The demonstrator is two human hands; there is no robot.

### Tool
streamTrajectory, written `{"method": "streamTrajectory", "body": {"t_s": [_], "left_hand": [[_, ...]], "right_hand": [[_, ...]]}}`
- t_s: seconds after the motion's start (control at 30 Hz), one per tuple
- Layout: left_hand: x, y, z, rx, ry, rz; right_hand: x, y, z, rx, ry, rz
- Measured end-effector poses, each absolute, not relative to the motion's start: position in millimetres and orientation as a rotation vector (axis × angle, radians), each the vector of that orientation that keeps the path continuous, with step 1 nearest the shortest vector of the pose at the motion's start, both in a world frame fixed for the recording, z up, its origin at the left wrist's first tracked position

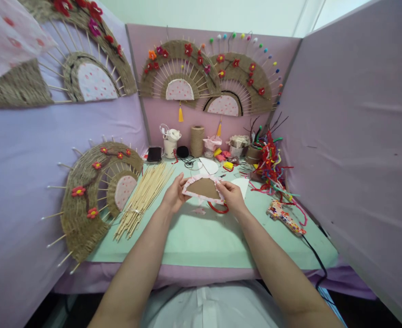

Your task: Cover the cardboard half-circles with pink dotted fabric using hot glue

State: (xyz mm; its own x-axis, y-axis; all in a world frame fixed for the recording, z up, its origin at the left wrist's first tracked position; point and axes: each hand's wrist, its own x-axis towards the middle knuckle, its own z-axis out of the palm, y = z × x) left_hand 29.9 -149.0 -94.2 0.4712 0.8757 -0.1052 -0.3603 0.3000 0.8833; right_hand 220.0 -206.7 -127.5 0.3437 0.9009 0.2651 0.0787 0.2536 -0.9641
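Between both hands, above the mint-green tabletop, is a half-round brown cardboard piece (203, 187) with spotted pink-and-white fabric folded over its edge. My left hand (176, 193) grips its left end, thumb at the top edge. At the right end, the fingers of my right hand (232, 195) pinch the folded fabric rim. Just below the cardboard, red-handled scissors (218, 208) lie on the table, their blades hidden. A small fabric scrap (199, 211) rests near them. White paper pieces (209, 166) lie behind the hands.
A bundle of thin wooden sticks (142, 196) lies left, beside a twine fan (84, 191) with red flowers. At right are a patterned glue gun (286, 217) with a black cord and tangled pipe cleaners (272, 159). A twine spool (197, 140) stands at the back, below hanging fans (180, 50).
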Motion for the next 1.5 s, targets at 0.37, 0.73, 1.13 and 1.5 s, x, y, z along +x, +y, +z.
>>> {"method": "streamTrajectory", "body": {"t_s": [0.37,0.73,1.13,1.5], "left_hand": [[35,-152,-102,1.064,0.793,0.971],[36,-149,-107,1.075,0.796,0.919],[39,-150,-108,1.006,0.793,0.898],[33,-138,-96,0.457,0.573,0.901]], "right_hand": [[219,-205,-131,-1.267,-1.172,0.786],[219,-207,-127,-1.317,-1.132,0.837],[218,-204,-130,-1.307,-1.089,0.853],[216,-203,-134,-1.216,-1.042,1.087]]}}
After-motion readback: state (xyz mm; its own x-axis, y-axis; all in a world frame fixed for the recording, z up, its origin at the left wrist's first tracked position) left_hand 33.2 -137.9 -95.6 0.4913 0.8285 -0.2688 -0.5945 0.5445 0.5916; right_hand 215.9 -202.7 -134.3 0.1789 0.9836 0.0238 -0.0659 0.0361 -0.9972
